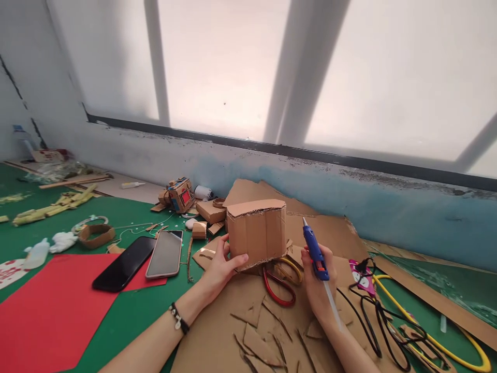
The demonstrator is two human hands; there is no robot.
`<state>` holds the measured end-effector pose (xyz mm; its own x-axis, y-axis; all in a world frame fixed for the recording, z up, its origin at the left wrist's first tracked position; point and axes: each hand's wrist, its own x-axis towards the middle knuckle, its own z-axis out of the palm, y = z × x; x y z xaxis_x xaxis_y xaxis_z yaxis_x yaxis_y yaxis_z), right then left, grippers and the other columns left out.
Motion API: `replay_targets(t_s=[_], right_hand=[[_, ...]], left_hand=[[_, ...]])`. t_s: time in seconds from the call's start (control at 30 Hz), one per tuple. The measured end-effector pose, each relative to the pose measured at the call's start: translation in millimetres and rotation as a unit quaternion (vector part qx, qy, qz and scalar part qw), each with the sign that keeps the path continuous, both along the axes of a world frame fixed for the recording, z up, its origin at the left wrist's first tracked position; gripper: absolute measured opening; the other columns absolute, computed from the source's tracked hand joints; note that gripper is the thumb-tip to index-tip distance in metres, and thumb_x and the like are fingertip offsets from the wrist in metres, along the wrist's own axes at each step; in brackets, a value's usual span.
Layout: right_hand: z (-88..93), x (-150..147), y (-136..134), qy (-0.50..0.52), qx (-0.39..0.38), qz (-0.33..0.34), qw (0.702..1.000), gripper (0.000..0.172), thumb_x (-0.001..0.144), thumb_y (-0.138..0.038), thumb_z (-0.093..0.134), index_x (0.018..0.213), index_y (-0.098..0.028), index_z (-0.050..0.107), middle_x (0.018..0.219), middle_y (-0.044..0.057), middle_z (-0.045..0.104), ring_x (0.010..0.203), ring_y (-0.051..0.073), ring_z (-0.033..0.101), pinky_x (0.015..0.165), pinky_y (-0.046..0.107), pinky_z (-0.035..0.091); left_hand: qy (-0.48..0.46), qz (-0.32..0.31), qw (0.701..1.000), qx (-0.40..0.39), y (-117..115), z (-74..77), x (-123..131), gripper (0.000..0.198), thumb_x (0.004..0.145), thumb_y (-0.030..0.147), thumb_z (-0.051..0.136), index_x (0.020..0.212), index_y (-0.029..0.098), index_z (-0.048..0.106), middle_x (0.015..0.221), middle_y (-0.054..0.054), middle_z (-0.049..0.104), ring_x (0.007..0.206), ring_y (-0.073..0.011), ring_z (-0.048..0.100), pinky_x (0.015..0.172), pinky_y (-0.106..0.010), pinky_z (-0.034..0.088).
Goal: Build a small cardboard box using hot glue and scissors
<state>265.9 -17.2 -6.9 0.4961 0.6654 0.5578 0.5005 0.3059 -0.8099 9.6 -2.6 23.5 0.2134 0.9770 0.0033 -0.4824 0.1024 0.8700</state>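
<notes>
My left hand (223, 264) grips the lower left corner of a cardboard box (256, 233), thumb across its front and the other fingers partly hidden behind. The box has a curved top flap with a ragged corrugated edge. In my right hand (318, 282) is a blue hot glue gun (315, 251), its nozzle tilted up beside the box and a clear glue stick (332, 298) coming out of its back end. Nozzle and box are apart. Scissors with red and yellow handles (281, 295) lie between my hands, their blades hidden.
Cardboard scraps (260, 344) litter the cardboard sheet below. Two phones (124, 264) rest on red paper (50, 311) at left. A black cable (368, 316) and a yellow hoop (466, 357) lie right. A small cardboard model (180, 196) stands near the wall.
</notes>
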Motion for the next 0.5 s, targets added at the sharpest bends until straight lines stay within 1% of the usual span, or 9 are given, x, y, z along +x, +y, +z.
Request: replay_targets(t_s=[0.1, 0.17, 0.23, 0.3, 0.37, 0.43, 0.5], right_hand=[[10.1, -2.2, -1.0, -0.006, 0.010, -0.003, 1.000, 0.053, 0.096, -0.070, 0.064, 0.119, -0.022, 0.062, 0.109, 0.007, 0.072, 0.093, 0.024, 0.066, 0.086, 0.040, 0.050], [23.5, -4.9, -3.5, 0.018, 0.007, 0.000, 1.000, 0.055, 0.096, -0.072, 0.063, 0.121, -0.023, 0.059, 0.116, 0.009, 0.072, 0.102, 0.027, 0.068, 0.092, 0.042, 0.050], [40.5, -8.9, -5.8, 0.038, -0.013, 0.025, 0.999, 0.055, 0.097, -0.073, 0.062, 0.122, -0.024, 0.060, 0.120, 0.011, 0.074, 0.113, 0.029, 0.069, 0.097, 0.044, 0.051], [57.8, -14.7, -6.7, 0.042, -0.039, 0.065, 0.996, 0.055, 0.098, -0.075, 0.059, 0.120, -0.025, 0.063, 0.124, 0.011, 0.075, 0.118, 0.030, 0.070, 0.101, 0.045, 0.052], [72.7, -22.4, -6.8, 0.068, -0.034, 0.106, 0.991, 0.056, 0.098, -0.076, 0.059, 0.122, -0.026, 0.064, 0.125, 0.011, 0.077, 0.118, 0.031, 0.073, 0.101, 0.046, 0.056], [83.9, -31.5, -7.4, 0.108, -0.014, 0.133, 0.985, 0.058, 0.098, -0.076, 0.060, 0.128, -0.026, 0.063, 0.126, 0.011, 0.078, 0.117, 0.031, 0.076, 0.097, 0.045, 0.060], [91.0, -40.4, -9.6, 0.116, -0.011, 0.132, 0.984, 0.059, 0.098, -0.075, 0.060, 0.132, -0.026, 0.063, 0.131, 0.012, 0.078, 0.118, 0.032, 0.077, 0.095, 0.042, 0.062]], left_hand=[[0.030, 0.013, 0.999, 0.017, 2.8, -1.3, 0.0, 0.089, 0.071, 0.038, 0.100, 0.140, 0.031, 0.045, 0.143, -0.012, 0.066, 0.133, -0.0333, 0.065, 0.110, -0.050, 0.054], [0.072, 0.040, 0.996, 0.024, 3.3, -0.4, 1.6, 0.092, 0.070, 0.042, 0.101, 0.142, 0.031, 0.045, 0.144, -0.013, 0.064, 0.133, -0.0348, 0.064, 0.110, -0.051, 0.053], [0.114, 0.073, 0.990, 0.032, 2.0, 2.5, 5.5, 0.094, 0.068, 0.044, 0.101, 0.142, 0.030, 0.046, 0.143, -0.014, 0.063, 0.135, -0.0362, 0.062, 0.113, -0.052, 0.050], [0.135, 0.101, 0.985, 0.040, -0.9, 7.1, 11.8, 0.093, 0.066, 0.043, 0.102, 0.139, 0.030, 0.046, 0.142, -0.014, 0.062, 0.137, -0.0366, 0.061, 0.115, -0.052, 0.047], [0.136, 0.125, 0.982, 0.046, -5.1, 12.0, 19.6, 0.090, 0.065, 0.042, 0.102, 0.135, 0.031, 0.046, 0.142, -0.013, 0.060, 0.138, -0.0366, 0.060, 0.118, -0.051, 0.046], [0.140, 0.139, 0.979, 0.061, -10.9, 15.7, 26.2, 0.088, 0.066, 0.041, 0.102, 0.133, 0.032, 0.046, 0.144, -0.013, 0.058, 0.141, -0.0367, 0.057, 0.120, -0.050, 0.044], [0.149, 0.119, 0.977, 0.090, -18.3, 18.0, 28.8, 0.087, 0.068, 0.043, 0.101, 0.136, 0.033, 0.047, 0.151, -0.013, 0.055, 0.145, -0.0371, 0.055, 0.122, -0.050, 0.043]])
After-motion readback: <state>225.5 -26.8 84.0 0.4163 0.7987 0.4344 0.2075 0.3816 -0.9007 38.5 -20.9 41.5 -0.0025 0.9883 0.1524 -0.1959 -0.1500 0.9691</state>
